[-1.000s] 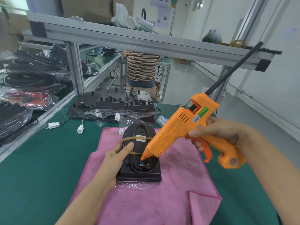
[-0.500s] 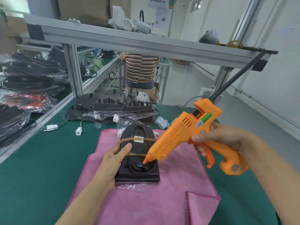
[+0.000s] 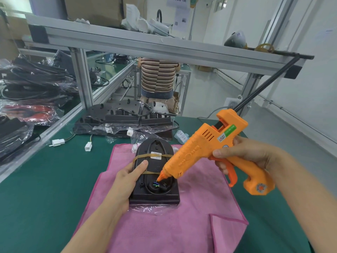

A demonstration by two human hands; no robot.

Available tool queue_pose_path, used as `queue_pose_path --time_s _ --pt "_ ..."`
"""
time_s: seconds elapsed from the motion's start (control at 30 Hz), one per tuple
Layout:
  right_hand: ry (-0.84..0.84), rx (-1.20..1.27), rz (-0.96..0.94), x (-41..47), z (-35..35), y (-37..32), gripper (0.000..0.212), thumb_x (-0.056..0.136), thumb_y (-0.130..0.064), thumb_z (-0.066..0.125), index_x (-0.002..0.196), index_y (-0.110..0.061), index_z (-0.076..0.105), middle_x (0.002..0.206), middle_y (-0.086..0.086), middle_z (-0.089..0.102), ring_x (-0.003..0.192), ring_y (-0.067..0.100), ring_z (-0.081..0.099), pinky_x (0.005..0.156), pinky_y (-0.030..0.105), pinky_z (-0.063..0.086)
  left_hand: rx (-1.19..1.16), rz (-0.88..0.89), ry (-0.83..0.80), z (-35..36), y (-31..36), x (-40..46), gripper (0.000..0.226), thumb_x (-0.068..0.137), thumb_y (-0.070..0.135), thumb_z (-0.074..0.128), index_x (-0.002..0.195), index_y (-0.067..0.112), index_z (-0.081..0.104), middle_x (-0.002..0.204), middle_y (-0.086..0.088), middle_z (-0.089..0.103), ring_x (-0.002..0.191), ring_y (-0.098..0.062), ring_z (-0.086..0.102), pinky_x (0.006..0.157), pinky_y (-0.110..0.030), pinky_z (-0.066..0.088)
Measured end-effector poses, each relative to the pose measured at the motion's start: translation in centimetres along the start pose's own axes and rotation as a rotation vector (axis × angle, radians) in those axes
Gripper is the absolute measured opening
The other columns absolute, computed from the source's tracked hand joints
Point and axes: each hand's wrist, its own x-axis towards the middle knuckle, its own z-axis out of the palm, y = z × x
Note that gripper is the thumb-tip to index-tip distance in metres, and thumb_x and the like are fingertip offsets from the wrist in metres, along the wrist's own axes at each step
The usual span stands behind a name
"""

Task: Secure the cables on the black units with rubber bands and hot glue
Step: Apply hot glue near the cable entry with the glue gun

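A black unit (image 3: 155, 195) lies on a pink cloth (image 3: 164, 229) on the green bench. Two tan rubber bands (image 3: 144, 155) cross its upper half. A black cable loops inside it, and coloured wire ends (image 3: 156, 184) show near its lower middle. My left hand (image 3: 127, 178) grips the unit's left edge, thumb on top. My right hand (image 3: 238, 156) holds an orange hot glue gun (image 3: 206, 148), fingers on the trigger. The nozzle tip touches the unit just above the wire ends. A black glue stick juts from the gun's rear toward the upper right.
More black units (image 3: 124, 117) in clear plastic lie behind the cloth, with white connectors (image 3: 88, 146) on loose wires. Bagged cables (image 3: 27, 92) pile up at left behind an aluminium rail. A metal shelf beam (image 3: 145, 46) crosses overhead. A person in a striped shirt (image 3: 156, 75) stands beyond.
The glue gun has dropped and tilted steeper. Its nozzle slid from the unit's right side in toward the wire ends. My left hand has kept its hold on the unit.
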Motion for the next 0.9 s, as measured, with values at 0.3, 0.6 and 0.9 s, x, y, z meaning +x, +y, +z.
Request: queue_pose_path --time_s 0.3,0.6,0.9 --pt "-0.083 0.033 0.009 0.4 0.4 -0.2 0.019 0.077 -0.025 0.075 0.093 -0.015 0.071 0.067 0.011 0.063 0.060 0.022 0.061 0.062 0.032 0.054 0.025 0.006 0.009 -0.2 0.0 0.1 0.026 0.089 0.027 0.063 0.111 0.013 0.070 0.099 -0.018 0.074 0.084 -0.032 0.072 0.069 -0.037 0.059" --pt "0.013 0.183 0.013 0.1 -0.6 2.8 0.034 0.070 -0.037 0.084 0.089 -0.011 0.073 0.068 0.012 0.063 0.060 0.023 0.062 0.064 0.035 0.055 -0.015 0.027 0.005 -0.3 -0.2 -0.1 0.026 0.089 0.025 0.063 0.110 0.011 0.070 0.099 -0.021 0.073 0.080 -0.033 0.072 0.063 -0.037 0.060" --pt "0.510 0.435 0.058 1.5 -1.3 5.8 0.027 0.084 -0.026 0.073 0.063 -0.009 0.073 0.058 0.004 0.067 0.054 0.012 0.067 0.058 0.023 0.057 -0.101 0.071 -0.008 -1.0 -0.7 -0.1 0.027 0.086 0.026 0.062 0.107 0.014 0.073 0.102 -0.019 0.073 0.087 -0.034 0.072 0.060 -0.037 0.060"
